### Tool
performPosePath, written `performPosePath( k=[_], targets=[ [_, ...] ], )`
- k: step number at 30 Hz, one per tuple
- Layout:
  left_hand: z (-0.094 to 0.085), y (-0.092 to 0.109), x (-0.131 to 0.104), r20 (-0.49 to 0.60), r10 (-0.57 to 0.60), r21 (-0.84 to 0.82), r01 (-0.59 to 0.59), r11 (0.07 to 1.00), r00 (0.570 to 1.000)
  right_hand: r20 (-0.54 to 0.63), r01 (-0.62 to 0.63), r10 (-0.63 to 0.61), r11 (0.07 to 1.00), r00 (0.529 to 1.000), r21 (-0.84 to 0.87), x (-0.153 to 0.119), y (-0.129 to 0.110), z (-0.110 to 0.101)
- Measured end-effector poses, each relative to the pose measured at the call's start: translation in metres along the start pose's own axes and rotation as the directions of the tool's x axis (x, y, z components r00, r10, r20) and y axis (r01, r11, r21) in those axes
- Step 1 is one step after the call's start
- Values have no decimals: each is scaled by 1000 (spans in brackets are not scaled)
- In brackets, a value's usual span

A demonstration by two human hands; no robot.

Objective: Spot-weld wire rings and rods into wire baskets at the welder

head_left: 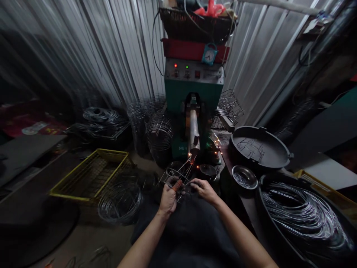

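Observation:
Both my hands are closed on a small wire frame (176, 174) made of thin metal rods. My left hand (169, 196) grips its left side, with an orange-brown covering on one finger. On the right side, my right hand (204, 189) pinches the frame's wires between thumb and fingers. The frame's far end reaches the electrode tip of a green spot welder (194, 137), and orange sparks fly off to the right there. Exactly which rods each hand holds is too dark to make out.
A dark pan of wire rings (306, 216) stands at right, near a small metal bowl (244, 177) and a round tray of short wire pieces (260, 147). At left are a yellow crate (90, 175), a wire coil (120, 203) and stacked wire baskets (158, 130).

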State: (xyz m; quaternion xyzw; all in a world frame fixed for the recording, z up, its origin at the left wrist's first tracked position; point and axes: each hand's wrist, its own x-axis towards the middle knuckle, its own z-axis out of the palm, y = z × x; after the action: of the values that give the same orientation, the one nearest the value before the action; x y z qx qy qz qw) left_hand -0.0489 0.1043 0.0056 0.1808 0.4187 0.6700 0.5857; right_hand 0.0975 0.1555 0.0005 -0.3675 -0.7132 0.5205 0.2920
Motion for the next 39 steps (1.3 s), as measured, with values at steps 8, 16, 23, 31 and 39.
performPosePath(
  k=[8, 16, 23, 31, 39],
  targets=[
    [-26, 13, -29, 344, -68, 163, 11, 987, 936, -100, 64, -70, 996, 993, -67, -31, -21, -3],
    [-64, -22, -56, 810, 56, 508, -747, 429, 584, -135, -166, 209, 948, 969, 273, -44, -52, 3],
    [-61, -47, -70, 735, 35, 526, -602, 600, 677, -103, -34, 18, 988, 994, -153, -39, -32, -51],
    [-31, -50, -75, -28, 6, 168, -1, 986, 1000, -618, -767, 455, 373, 642, -523, -44, 90, -194],
    [-29, -46, -50, -121, -57, 15, 59, 998, 991, -565, -777, 592, 179, 575, -604, -46, 132, -218]
  ],
)
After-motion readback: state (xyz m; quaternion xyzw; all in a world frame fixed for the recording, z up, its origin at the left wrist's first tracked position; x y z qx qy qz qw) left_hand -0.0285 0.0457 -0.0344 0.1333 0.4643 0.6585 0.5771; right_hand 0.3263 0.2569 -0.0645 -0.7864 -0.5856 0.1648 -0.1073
